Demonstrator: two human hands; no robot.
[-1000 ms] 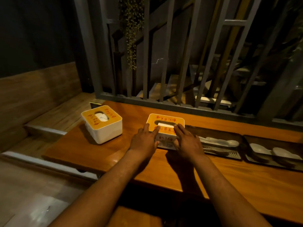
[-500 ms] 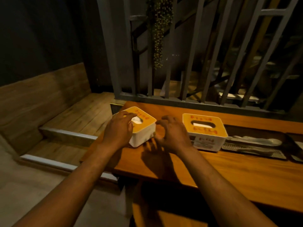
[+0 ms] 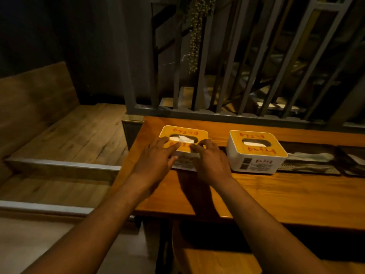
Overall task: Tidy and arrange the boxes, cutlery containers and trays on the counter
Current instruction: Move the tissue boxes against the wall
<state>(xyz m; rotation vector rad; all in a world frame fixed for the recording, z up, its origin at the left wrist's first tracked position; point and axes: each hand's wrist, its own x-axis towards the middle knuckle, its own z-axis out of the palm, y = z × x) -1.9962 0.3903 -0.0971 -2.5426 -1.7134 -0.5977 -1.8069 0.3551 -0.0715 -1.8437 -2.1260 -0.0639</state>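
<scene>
Head view: left tissue box [image 3: 182, 135], long axis running across the surface [image 3: 276, 194], slot upward, just left of right tissue box [image 3: 256, 153]. Left hand [image 3: 156, 161] and right hand [image 3: 212, 160] spread open, fingertips resting on its lid. Half a second earlier it sat angled; now parallel. Cutlery tray [image 3: 310, 168] adjoins the right box.

Dim room – grey metal railing [image 3: 227, 113], wooden bench [image 3: 65, 135], hanging plant [image 3: 195, 36]

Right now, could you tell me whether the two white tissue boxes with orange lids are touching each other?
Apart. The head view shows bare wooden counter between the left tissue box and the right tissue box.
</scene>
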